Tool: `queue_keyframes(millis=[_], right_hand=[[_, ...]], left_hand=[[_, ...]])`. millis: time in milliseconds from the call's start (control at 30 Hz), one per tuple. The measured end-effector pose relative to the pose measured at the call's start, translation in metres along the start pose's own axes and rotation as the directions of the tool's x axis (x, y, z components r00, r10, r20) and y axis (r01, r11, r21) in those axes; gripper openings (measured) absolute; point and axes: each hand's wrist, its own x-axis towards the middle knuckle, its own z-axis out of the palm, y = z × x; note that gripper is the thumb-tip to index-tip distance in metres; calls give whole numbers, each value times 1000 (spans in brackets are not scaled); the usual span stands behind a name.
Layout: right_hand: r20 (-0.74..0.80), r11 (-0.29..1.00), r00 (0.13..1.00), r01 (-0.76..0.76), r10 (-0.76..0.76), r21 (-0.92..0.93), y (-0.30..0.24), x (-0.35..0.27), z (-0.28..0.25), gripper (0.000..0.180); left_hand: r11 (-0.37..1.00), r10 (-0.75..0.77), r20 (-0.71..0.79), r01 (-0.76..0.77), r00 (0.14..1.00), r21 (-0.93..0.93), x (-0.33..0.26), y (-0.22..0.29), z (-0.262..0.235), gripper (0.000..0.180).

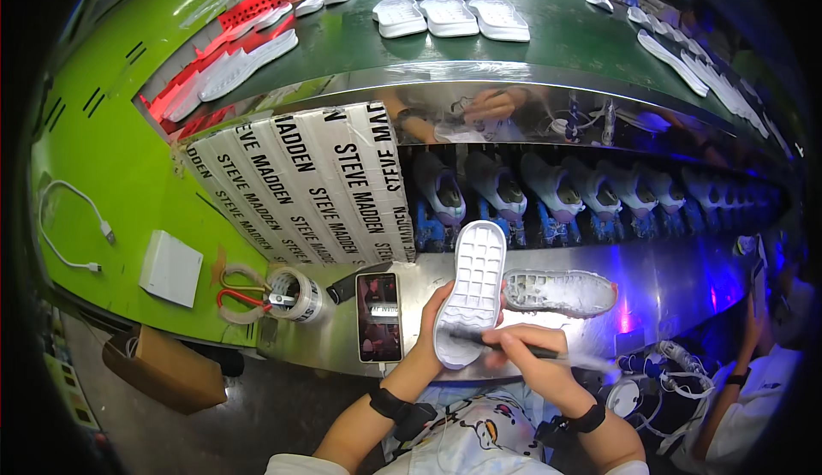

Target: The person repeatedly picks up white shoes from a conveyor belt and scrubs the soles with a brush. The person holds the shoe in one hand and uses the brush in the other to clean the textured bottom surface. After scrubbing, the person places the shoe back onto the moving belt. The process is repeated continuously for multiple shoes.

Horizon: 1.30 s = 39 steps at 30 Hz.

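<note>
My left hand grips a white shoe sole by its side, tilted up with its gridded hollow facing me. In my right hand is a brush with a dark handle, its dark tip against the heel end of that sole. A second sole, greyish with a whitish inside, lies on the metal bench just right of the held one. Left of my left hand, a phone with its screen lit and a cable at its bottom lies on the bench.
A patterned carton stands at the back left. Scissors and a tape-wrapped cup sit left of the phone. Grey shoe uppers line a lower rack, under a green belt bearing soles. A co-worker is at right.
</note>
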Motion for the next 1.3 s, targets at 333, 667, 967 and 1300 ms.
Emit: queue_keyframes(millis=[333, 667, 967, 1300], right_hand=[[524, 853, 835, 389, -167, -347, -17, 1, -24, 13], [574, 743, 791, 511, -210, -432, -30, -9, -49, 12], [67, 843, 959, 276, -277, -463, -27, -26, -98, 10], [-275, 708, 669, 703, -691, -67, -59, -30, -69, 40]], left_hand=[[875, -332, -288, 408, 898, 262, 17, 21, 11, 50], [343, -374, -555, 667, 743, 661, 44, 19, 58, 35], [415, -131, -476, 484, 869, 770, 32, 17, 78, 38], [983, 164, 222, -140, 961, -119, 70, 162, 215, 46]])
